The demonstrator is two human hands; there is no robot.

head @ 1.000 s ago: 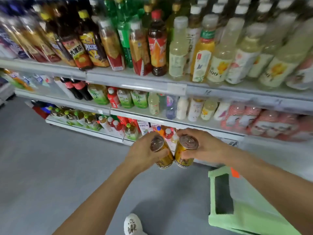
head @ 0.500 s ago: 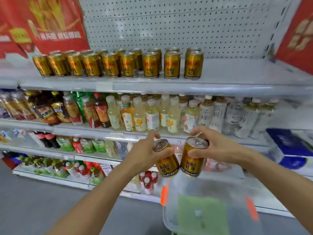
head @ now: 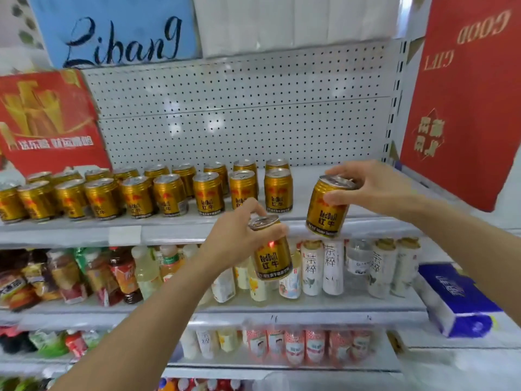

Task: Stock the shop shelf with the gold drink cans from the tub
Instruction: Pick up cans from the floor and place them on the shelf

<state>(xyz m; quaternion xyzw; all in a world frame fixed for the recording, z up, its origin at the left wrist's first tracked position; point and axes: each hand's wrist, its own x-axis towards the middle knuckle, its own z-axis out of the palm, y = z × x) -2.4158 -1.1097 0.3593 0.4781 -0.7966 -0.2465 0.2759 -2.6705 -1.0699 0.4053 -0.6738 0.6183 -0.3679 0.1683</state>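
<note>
1. left hand near frame centre, fingers curled round the top of a gold red bull can, held in front of the edge of the shelf, tilted a little to the left.
2. right hand at centre right, higher up, pinching a second gold red bull can by its rim and upper side; can tipped slightly, base level with the shelf's front lip, just right of the stocked row.
3. both cans short, ribbed near the top, silver pull-tab lids, red emblem, dark "redbull" lettering with chinese characters beneath.
4. stocked gold cans upright in two rows on the shelf, running from the left edge of the frame to about the middle; bare shelf to the right of them.
5. white pegboard back panel behind the row, dotted with holes.
6. red gift box at upper left, resting behind the leftmost cans; blue pack with dark handwriting-style lettering above it; large red carton at upper right.
7. lower shelf packed with bottled teas and juices, blurred at the left; blue tissue pack at lower right.
8. further bottles on the shelf below, pink and white labels, too blurred to read.
</note>
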